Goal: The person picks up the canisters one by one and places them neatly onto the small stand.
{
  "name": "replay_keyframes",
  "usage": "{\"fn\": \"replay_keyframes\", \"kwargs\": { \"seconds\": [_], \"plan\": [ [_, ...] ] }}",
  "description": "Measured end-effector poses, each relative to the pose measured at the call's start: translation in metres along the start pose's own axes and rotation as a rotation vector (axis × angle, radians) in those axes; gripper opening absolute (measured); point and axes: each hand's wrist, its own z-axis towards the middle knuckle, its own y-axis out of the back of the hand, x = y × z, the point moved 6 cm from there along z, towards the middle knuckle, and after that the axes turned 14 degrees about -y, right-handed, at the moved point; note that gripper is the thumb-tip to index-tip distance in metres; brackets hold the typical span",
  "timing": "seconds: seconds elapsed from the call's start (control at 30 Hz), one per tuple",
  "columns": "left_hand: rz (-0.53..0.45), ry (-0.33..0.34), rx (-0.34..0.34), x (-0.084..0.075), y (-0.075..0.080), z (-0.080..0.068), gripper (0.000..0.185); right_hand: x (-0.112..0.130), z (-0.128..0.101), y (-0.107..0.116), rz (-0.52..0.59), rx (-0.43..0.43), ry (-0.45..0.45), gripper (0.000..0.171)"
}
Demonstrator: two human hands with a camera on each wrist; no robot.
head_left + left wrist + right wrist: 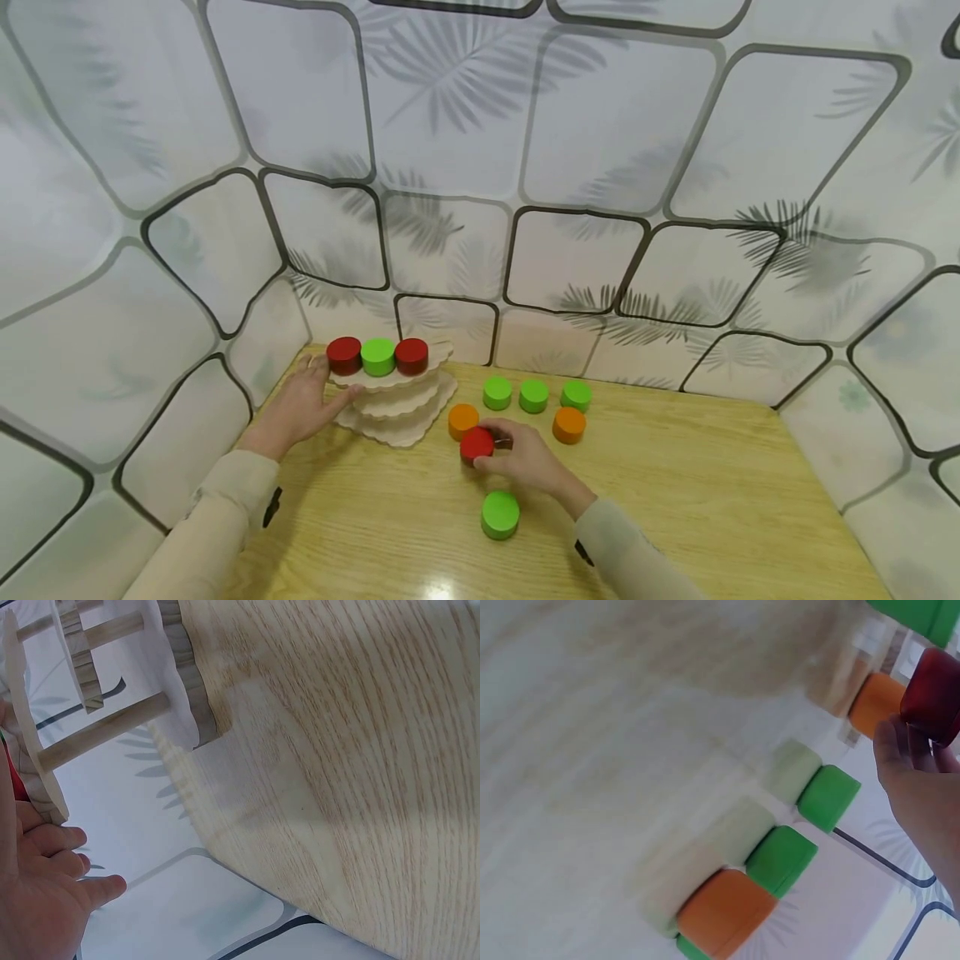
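Note:
In the head view, my left hand (300, 406) grips the left end of the top tier of a three-tiered wooden stand (405, 425) with scalloped edges. The left wrist view shows the fingers around the end of its top board, with posts between the boards. A red block (344, 356), a green block (377, 357) and another red block (412, 357) stand in a row on that tier. My right hand (525, 458) pinches a red round block (476, 446) between thumb and fingers, just in front of an orange block (462, 421).
Green blocks (533, 396) line up at the back, with another orange block (569, 425) in front at the right. A lone green block (499, 514) stands nearer the front of the wooden table (697, 492). Patterned walls (577, 258) close off the back and sides.

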Motion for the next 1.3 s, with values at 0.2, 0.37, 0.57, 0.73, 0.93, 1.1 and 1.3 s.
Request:
{"fn": "replay_keyframes", "kwargs": {
  "seconds": [0.2, 0.37, 0.57, 0.73, 0.93, 1.1, 1.3],
  "plan": [
    [-0.002, 0.001, 0.003, 0.000, 0.001, -0.001, 0.097, 0.012, 0.010, 0.008, 0.015, -0.035, -0.013, 0.061],
    [-0.007, 0.015, 0.019, 0.001, 0.000, -0.001, 0.098, 0.024, 0.022, 0.013, 0.013, -0.059, -0.010, 0.059],
    [-0.004, 0.019, 0.020, 0.001, 0.000, -0.001, 0.098, 0.035, 0.041, 0.019, 0.039, -0.109, -0.033, 0.058],
    [-0.014, 0.020, 0.028, 0.000, 0.000, -0.001, 0.098, 0.048, 0.053, 0.024, 0.095, -0.133, -0.035, 0.054],
    [-0.023, 0.019, 0.041, 0.001, -0.001, 0.000, 0.098, 0.061, 0.065, 0.026, 0.046, -0.183, -0.020, 0.052],
    [-0.023, 0.017, 0.037, 0.002, -0.001, 0.001, 0.098, 0.072, 0.072, 0.028, 0.027, -0.210, -0.002, 0.054],
    [-0.027, 0.014, 0.028, 0.003, -0.001, 0.001, 0.097, 0.081, 0.080, 0.032, 0.030, -0.244, -0.004, 0.056]
  ]
}}
